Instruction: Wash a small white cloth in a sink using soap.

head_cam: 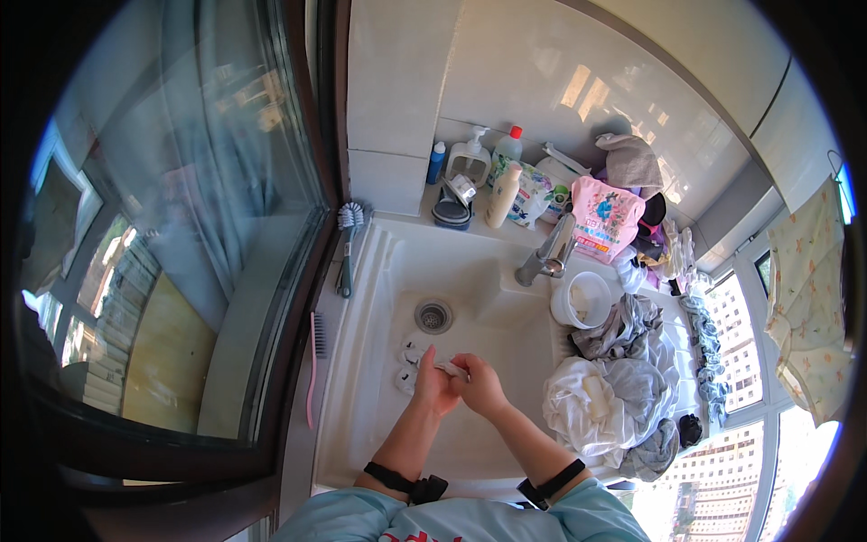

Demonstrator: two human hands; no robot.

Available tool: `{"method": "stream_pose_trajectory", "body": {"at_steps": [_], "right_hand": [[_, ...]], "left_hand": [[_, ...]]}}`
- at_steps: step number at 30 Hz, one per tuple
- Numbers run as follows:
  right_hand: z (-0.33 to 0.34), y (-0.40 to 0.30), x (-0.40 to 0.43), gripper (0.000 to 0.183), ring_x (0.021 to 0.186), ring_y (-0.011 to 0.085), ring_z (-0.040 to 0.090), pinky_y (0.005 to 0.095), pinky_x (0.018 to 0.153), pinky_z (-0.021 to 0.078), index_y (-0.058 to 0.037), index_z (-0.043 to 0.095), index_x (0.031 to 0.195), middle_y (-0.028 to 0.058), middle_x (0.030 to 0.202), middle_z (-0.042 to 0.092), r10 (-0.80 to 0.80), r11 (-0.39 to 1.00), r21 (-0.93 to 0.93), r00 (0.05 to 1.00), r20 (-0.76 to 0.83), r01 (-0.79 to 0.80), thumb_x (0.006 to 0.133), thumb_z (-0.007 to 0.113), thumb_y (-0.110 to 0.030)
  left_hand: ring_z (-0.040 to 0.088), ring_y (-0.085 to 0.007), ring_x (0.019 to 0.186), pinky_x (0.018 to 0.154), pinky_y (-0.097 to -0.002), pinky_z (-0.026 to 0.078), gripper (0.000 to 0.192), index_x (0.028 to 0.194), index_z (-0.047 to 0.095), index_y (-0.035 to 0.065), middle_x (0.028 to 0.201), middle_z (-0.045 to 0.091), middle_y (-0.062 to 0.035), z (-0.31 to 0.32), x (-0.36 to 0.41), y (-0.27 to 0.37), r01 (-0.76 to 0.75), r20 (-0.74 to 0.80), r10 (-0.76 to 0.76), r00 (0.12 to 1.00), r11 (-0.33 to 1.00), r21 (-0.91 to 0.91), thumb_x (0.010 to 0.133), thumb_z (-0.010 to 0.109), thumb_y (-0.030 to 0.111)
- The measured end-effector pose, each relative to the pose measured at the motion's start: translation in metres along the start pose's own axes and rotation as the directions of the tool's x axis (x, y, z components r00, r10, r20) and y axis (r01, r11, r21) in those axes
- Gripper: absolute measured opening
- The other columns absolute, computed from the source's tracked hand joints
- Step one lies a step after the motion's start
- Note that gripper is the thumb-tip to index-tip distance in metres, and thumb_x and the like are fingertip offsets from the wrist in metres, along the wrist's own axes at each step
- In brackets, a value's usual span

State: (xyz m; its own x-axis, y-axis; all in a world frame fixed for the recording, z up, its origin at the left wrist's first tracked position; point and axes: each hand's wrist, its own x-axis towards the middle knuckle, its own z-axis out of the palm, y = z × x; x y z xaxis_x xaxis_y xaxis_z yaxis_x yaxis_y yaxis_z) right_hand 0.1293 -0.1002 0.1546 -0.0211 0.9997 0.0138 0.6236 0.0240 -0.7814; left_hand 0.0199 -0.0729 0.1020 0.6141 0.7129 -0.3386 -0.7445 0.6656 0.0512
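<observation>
Over the white laundry sink (515,433), my left hand (435,389) and my right hand (482,387) meet on a small piece of white cloth (450,370). Part of the cloth is hidden behind my fingers. My left palm is turned up beneath it, while the right fingers pinch it from the other side. Just left of my hands, small white fabric pieces with dark marks (406,379) lie on the basin floor, possibly socks. Beyond them is the metal drain strainer (433,316).
A chrome faucet (547,252) stands at the back. White and grey clothes (609,400), a bar of soap (596,397) and a white plastic tub (581,301) sit on the right side. Bottles (504,196) line the back ledge. Brushes (318,359) lie left, beside a glass window (257,203).
</observation>
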Motion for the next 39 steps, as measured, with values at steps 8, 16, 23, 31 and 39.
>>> {"method": "stream_pose_trajectory", "body": {"at_steps": [8, 16, 23, 31, 39], "right_hand": [[-0.052, -0.001, 0.033, 0.022, 0.070, 0.0183, 0.054, 0.0280, 0.055, 0.0448, -0.0008, 0.051, 0.101, 0.0075, 0.085, 0.055, 0.372, 0.290, 0.857, 0.876, 0.309, -0.425, 0.080, 0.053, -0.001], [-0.049, -0.037, -0.010, 0.027, 0.075, 0.0165, 0.059, 0.0274, 0.066, 0.0465, -0.0008, 0.059, 0.100, 0.0078, 0.085, 0.062, 0.072, 0.977, 0.166, 0.935, 0.348, -0.137, 0.079, 0.061, -0.018], [-0.034, -0.052, 0.011, 0.018, 0.092, 0.0303, 0.054, 0.0398, 0.082, 0.0429, -0.0069, 0.059, 0.093, 0.0125, 0.092, 0.060, -0.364, 0.906, -0.318, 0.899, -0.242, 0.281, 0.076, 0.055, -0.012], [-0.002, -0.004, 0.053, 0.016, 0.095, 0.0321, 0.056, 0.0442, 0.091, 0.0371, -0.0066, 0.059, 0.089, 0.0106, 0.098, 0.060, -0.175, 0.968, -0.214, 0.962, -0.211, 0.129, 0.075, 0.050, -0.007], [0.013, -0.021, 0.021, 0.022, 0.106, 0.0320, 0.049, 0.0429, 0.090, 0.0376, -0.0069, 0.058, 0.099, 0.0136, 0.109, 0.056, -0.490, 0.862, -0.230, 0.860, -0.144, 0.453, 0.078, 0.054, -0.012]], "left_hand": [[0.042, -0.0259, 0.113, 0.099, -0.0436, 0.027, 0.073, 0.118, 0.040, -0.0033, 0.121, 0.044, -0.0142, 0.033, -0.012, -0.007, 0.203, -0.129, -0.165, 0.978, 0.897, 0.393, 0.083, 0.032, 0.060], [0.042, -0.0315, 0.115, 0.095, -0.0450, 0.035, 0.066, 0.134, 0.027, 0.0058, 0.127, 0.042, -0.0151, 0.024, -0.007, -0.004, -0.036, 0.166, 0.040, 0.985, 0.999, -0.030, 0.088, 0.023, 0.053], [0.050, -0.0264, 0.107, 0.090, -0.0386, 0.042, 0.054, 0.129, 0.035, 0.0068, 0.117, 0.050, -0.0119, 0.014, -0.001, -0.013, -0.097, 0.239, 0.143, 0.960, 0.976, -0.194, 0.092, 0.025, 0.045], [0.041, -0.0200, 0.116, 0.099, -0.0363, 0.032, 0.040, 0.122, 0.040, 0.0080, 0.121, 0.046, -0.0059, 0.023, 0.001, -0.018, -0.118, 0.232, 0.125, 0.965, 0.992, -0.045, 0.094, 0.027, 0.033], [0.047, -0.0166, 0.108, 0.093, -0.0331, 0.037, 0.034, 0.114, 0.047, 0.0098, 0.113, 0.052, -0.0037, 0.016, -0.005, -0.010, -0.227, 0.238, 0.262, 0.935, 0.960, -0.164, 0.095, 0.028, 0.031]]}}
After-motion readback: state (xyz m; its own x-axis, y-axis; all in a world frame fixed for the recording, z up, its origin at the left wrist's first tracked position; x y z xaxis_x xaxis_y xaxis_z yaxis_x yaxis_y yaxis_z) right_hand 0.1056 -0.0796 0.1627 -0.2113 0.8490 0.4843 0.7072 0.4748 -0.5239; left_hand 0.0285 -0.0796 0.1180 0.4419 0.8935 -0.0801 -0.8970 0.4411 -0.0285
